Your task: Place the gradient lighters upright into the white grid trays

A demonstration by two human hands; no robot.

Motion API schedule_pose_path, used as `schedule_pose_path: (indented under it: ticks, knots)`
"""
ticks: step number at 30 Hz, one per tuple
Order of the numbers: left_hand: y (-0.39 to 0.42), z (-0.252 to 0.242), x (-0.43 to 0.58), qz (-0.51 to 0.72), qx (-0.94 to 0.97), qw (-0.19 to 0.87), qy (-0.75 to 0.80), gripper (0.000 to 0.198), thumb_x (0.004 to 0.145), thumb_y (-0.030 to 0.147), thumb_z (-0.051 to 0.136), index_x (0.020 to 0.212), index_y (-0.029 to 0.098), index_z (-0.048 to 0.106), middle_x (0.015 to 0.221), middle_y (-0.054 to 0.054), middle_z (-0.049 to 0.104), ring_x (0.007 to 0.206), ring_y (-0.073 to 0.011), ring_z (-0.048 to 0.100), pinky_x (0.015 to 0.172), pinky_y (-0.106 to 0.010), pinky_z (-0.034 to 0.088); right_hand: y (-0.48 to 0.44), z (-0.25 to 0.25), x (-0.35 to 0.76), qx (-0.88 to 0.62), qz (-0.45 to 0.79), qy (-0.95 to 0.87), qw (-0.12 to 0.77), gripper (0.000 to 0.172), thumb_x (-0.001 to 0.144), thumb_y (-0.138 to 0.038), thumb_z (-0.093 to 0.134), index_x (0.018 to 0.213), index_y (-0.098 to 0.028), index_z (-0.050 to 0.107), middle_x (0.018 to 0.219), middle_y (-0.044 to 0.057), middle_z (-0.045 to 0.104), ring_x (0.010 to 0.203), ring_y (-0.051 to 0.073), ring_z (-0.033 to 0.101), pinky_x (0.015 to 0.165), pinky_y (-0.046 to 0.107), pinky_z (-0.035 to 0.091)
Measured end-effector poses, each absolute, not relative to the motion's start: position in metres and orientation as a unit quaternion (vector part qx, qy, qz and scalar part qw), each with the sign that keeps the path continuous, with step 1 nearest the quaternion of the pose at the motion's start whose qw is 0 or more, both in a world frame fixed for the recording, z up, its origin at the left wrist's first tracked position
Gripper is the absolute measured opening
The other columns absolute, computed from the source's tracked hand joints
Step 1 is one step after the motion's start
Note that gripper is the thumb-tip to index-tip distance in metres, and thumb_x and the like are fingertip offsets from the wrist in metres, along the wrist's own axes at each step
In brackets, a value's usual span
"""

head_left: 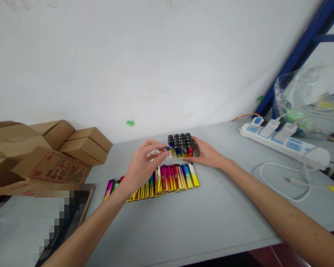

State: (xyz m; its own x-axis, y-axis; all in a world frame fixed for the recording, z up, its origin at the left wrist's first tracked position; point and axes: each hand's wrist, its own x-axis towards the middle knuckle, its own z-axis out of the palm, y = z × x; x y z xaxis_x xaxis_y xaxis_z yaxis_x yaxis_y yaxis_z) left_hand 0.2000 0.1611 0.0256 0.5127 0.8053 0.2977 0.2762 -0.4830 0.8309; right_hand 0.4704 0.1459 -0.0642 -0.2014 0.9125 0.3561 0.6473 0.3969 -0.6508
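Observation:
Between thumb and fingers, my left hand (147, 159) pinches a lighter (166, 148) by its dark top, just left of a standing block of lighters. Those upright lighters (180, 144) have black tops and shiny coloured bodies, packed in rows near the wall. Against the block's right side rests my right hand (204, 152), its thumb and fingers apart around the edge. Something clear, perhaps a plastic tray, shows under the block's left front. A row of metallic lighters (169, 178) lies flat in front, partly covered by my left hand and wrist.
Folded cardboard boxes (83, 146) are piled at the left. A white power strip (286, 142) with plugged-in chargers and a looped white cable (263, 178) lies on the right of the grey table (200, 222). Behind it are a blue frame (292, 55) and a clear plastic bag (297, 92).

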Motion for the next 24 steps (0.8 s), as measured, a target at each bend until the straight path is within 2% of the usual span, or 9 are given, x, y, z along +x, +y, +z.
schedule_pose_path:
  ticks: [3,6,9,16,24]
  knots:
    - [0.176,0.026,0.207,0.336,0.808,0.337,0.348,0.025,0.091,0.038,0.072,0.103,0.018,0.079,0.102,-0.01,0.074,0.089,-0.0192,0.07,0.085,-0.038,0.062,0.146,-0.064,0.47,-0.517,0.182,-0.753,0.365,0.092,0.079,-0.051,0.082,0.154,-0.017,0.04,0.148,0.02,0.057,0.131,0.041,0.059,0.112,0.06,0.048]
    - [0.185,0.019,0.213,0.323,0.833,0.271,0.357,0.026,0.089,0.038,0.075,0.105,0.017,0.078,0.097,-0.009,0.078,0.085,-0.0192,0.073,0.085,-0.037,0.062,0.147,-0.064,0.47,-0.512,0.179,-0.758,0.363,0.092,0.08,-0.052,0.081,0.153,-0.015,0.039,0.149,0.021,0.056,0.133,0.04,0.058,0.113,0.058,0.047]
    - [0.191,0.009,0.218,0.316,0.842,0.253,0.358,0.025,0.089,0.035,0.074,0.106,0.017,0.075,0.092,-0.007,0.079,0.083,-0.0194,0.075,0.087,-0.037,0.062,0.148,-0.066,0.471,-0.512,0.173,-0.76,0.362,0.092,0.08,-0.053,0.08,0.153,-0.015,0.038,0.149,0.022,0.056,0.134,0.039,0.057,0.113,0.057,0.046]
    - [0.202,0.014,0.215,0.275,0.853,0.278,0.346,0.023,0.088,0.037,0.074,0.102,0.019,0.069,0.089,-0.004,0.079,0.081,-0.0193,0.076,0.084,-0.035,0.064,0.149,-0.071,0.472,-0.505,0.164,-0.764,0.367,0.095,0.08,-0.057,0.079,0.154,-0.014,0.037,0.15,0.022,0.055,0.135,0.039,0.057,0.114,0.057,0.046]
    - [0.214,0.018,0.216,0.212,0.852,0.326,0.352,0.029,0.086,0.031,0.075,0.109,0.024,0.059,0.087,-0.002,0.079,0.076,-0.0187,0.075,0.074,-0.034,0.065,0.15,-0.071,0.473,-0.502,0.165,-0.766,0.366,0.096,0.08,-0.057,0.08,0.155,-0.016,0.036,0.149,0.021,0.056,0.133,0.039,0.058,0.113,0.056,0.047]
